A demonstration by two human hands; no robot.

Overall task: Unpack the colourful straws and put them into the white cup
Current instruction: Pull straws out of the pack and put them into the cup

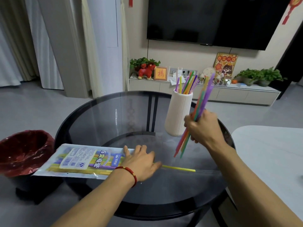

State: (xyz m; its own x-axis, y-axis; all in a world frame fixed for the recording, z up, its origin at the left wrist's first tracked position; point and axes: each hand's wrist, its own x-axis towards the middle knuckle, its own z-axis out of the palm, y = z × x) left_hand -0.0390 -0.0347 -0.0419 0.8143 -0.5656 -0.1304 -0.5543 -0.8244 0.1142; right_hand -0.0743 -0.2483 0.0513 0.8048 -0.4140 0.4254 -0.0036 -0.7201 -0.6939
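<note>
A ribbed white cup (177, 115) stands on the round glass table (105, 115) with several colourful straws (186, 85) sticking out of it. My right hand (202, 127) is shut on a bundle of colourful straws (204, 99), held tilted just right of the cup. My left hand (141, 161) lies flat with spread fingers on the open end of the plastic straw packet (78, 159), which lies at the table's near left edge with straws still inside. One yellow straw (179, 168) pokes out of the packet to the right.
A bin with a dark red liner (24, 149) stands on the floor left of the table. A white table (268, 154) sits to the right. Behind are a low TV cabinet (205, 93) with ornaments and plants, and a wall-mounted TV (213, 20).
</note>
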